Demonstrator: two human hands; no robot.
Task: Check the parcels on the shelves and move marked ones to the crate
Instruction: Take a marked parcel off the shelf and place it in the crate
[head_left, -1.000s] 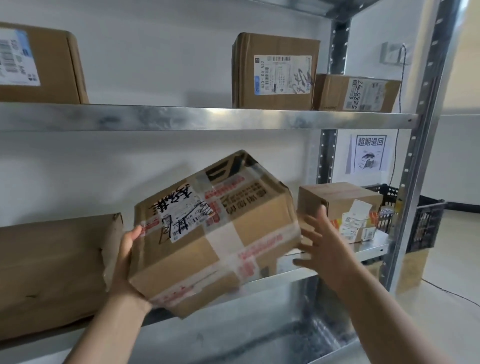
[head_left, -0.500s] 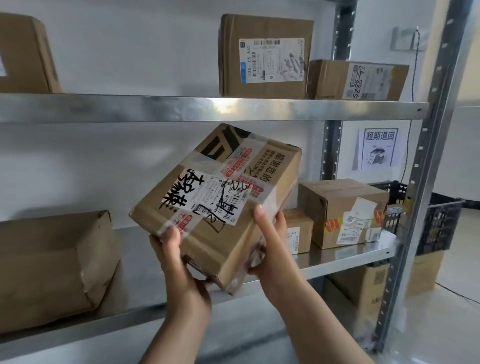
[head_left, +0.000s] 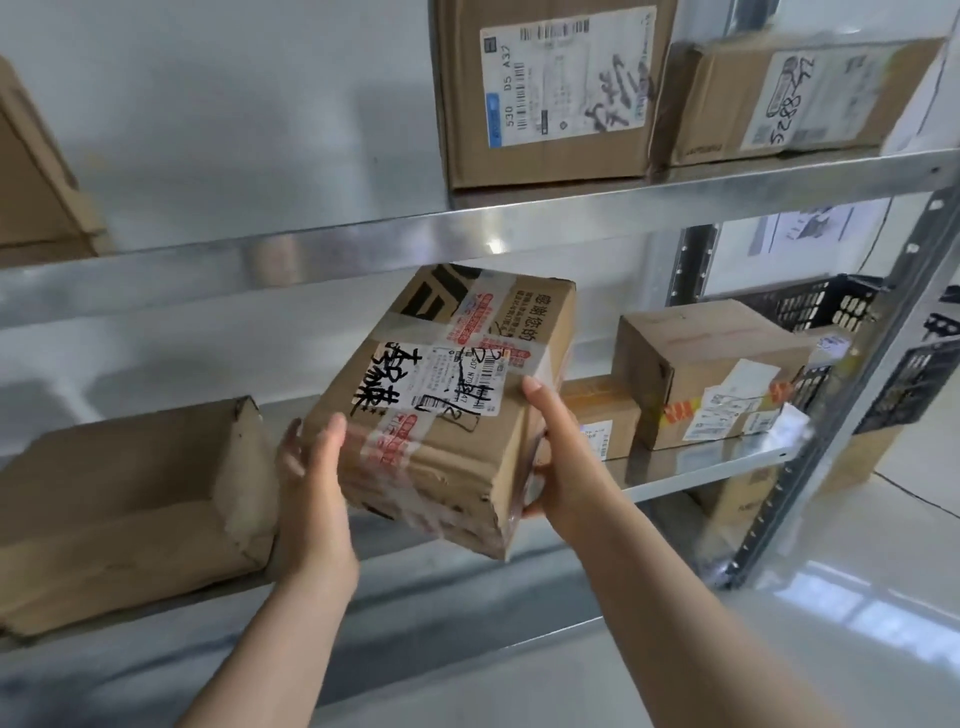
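The left hand (head_left: 311, 483) lay w/ nearly straight fingers flat on the left side of the parcel (head_left: 441, 415), thumb on its top face; it pressed, it did not clasp. The parcel was in the air in front of the middle shelf (head_left: 701, 470), tilted, its label side up toward the camera w/ big black handwriting. The right hand (head_left: 563, 467) clasped the right edge, thumb up along it, fingers curled under.

I judge the step as checking for the mark. Best was to keep the label face up, read it fully & support from below, because the near bottom corner looked crushed. If the writing counts as a mark, the parcel belongs in the crate (head_left: 815, 304).

Surface & room: metal shelves. On the middle one a long brown box (head_left: 130, 509) lay at left, and a low box (head_left: 597, 421) & a taped box (head_left: 711, 374) at right. On the upper shelf (head_left: 363, 249) stood a tall labelled box (head_left: 545, 93). The black crate was behind the right upright (head_left: 831, 415), w/ a paper notice (head_left: 810, 228) on the wall above.
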